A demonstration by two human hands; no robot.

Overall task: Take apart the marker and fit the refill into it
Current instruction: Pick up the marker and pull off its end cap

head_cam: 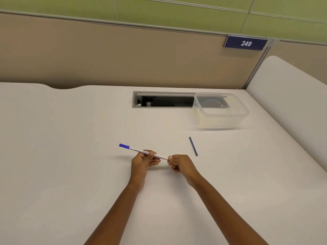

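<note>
A white marker (137, 150) with a blue cap at its left end is held just above the white desk (70, 138), lying nearly level. My left hand (144, 160) grips the barrel at its middle. My right hand (180, 164) pinches the marker's right end, which is hidden by the fingers. A thin dark blue refill (193, 146) lies on the desk to the right of my right hand, apart from both hands.
A clear plastic container (220, 112) stands at the back right, partly over an open cable slot (162, 100) in the desk. A beige partition with a "249" sign (246, 43) closes the back, and a white divider (290, 106) rises on the right.
</note>
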